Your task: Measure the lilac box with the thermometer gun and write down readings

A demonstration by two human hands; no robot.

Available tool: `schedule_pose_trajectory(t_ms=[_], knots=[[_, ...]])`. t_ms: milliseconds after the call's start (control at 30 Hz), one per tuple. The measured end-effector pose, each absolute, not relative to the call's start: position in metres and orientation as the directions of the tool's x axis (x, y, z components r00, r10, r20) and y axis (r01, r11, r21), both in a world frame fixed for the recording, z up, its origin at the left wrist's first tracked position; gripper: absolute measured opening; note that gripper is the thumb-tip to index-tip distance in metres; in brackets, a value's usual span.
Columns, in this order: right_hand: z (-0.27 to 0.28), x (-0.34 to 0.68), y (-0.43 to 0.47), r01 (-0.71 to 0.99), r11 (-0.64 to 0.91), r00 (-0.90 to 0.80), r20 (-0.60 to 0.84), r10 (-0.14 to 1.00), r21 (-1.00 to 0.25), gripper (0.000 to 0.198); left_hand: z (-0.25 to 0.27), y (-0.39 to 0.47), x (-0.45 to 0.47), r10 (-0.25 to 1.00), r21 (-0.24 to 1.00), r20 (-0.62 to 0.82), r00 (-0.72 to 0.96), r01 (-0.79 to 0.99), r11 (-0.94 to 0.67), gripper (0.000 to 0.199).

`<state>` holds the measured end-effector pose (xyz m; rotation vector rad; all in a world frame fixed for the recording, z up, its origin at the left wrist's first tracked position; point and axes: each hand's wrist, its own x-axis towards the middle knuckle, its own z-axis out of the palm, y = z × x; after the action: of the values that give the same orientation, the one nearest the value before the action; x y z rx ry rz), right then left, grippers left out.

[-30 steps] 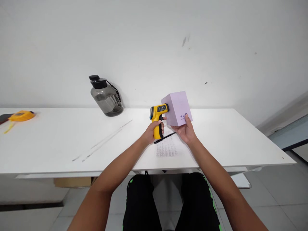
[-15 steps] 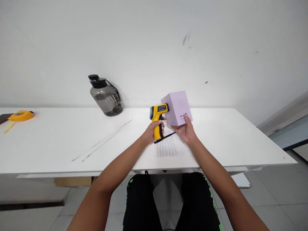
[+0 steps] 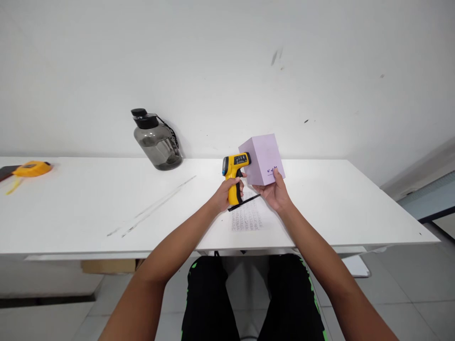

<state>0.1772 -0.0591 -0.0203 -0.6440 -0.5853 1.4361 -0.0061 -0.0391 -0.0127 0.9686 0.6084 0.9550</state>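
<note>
My left hand [image 3: 224,193] is closed around the grip of a yellow and black infrared thermometer [image 3: 232,173], with a finger near its trigger. The thermometer's front end is right by the left face of a lilac box [image 3: 266,158]; whether they touch I cannot tell. My right hand [image 3: 274,193] holds that box from below, thumb on its front face beside small dark printed marks. Under the hands, a black pen [image 3: 243,202] lies slanted over a sheet of paper [image 3: 246,220] covered in rows of handwriting.
A grey see-through water bottle [image 3: 156,142] with a black lid stands by the wall at the back left. At the far left of the white table [image 3: 341,203] lies a yellow and black tape measure [image 3: 33,168]. Dark streaks [image 3: 156,208] mark the tabletop.
Both hands keep the thermometer and the box in nearly the same place. The view has shifted very slightly.
</note>
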Motion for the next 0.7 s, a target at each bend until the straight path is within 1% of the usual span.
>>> schedule_pose_trajectory(t_ms=[100, 300, 567, 700], knots=[[-0.0212, 0.1774, -0.0587, -0.7, 0.03, 0.061, -0.017, 0.998, -0.713, 0.048, -0.0131, -0.0392, -0.0066, 0.883, 0.89, -0.021, 0.469, -0.392, 0.23, 0.048], [-0.0231, 0.1788, -0.0568, -0.691, 0.014, 0.043, -0.023, 0.999, -0.723, 0.051, -0.0139, -0.0388, -0.0057, 0.882, 0.888, -0.022, 0.471, -0.396, 0.233, 0.048], [-0.0299, 0.1803, -0.0537, -0.672, -0.059, 0.026, -0.103, 0.994, -0.739, 0.054, -0.0156, -0.0361, -0.0062, 0.889, 0.886, -0.063, 0.454, -0.384, 0.258, 0.047], [-0.0294, 0.1804, -0.055, -0.677, -0.061, 0.022, -0.103, 0.994, -0.734, 0.053, -0.0135, -0.0372, -0.0059, 0.888, 0.887, -0.052, 0.456, -0.388, 0.251, 0.044]])
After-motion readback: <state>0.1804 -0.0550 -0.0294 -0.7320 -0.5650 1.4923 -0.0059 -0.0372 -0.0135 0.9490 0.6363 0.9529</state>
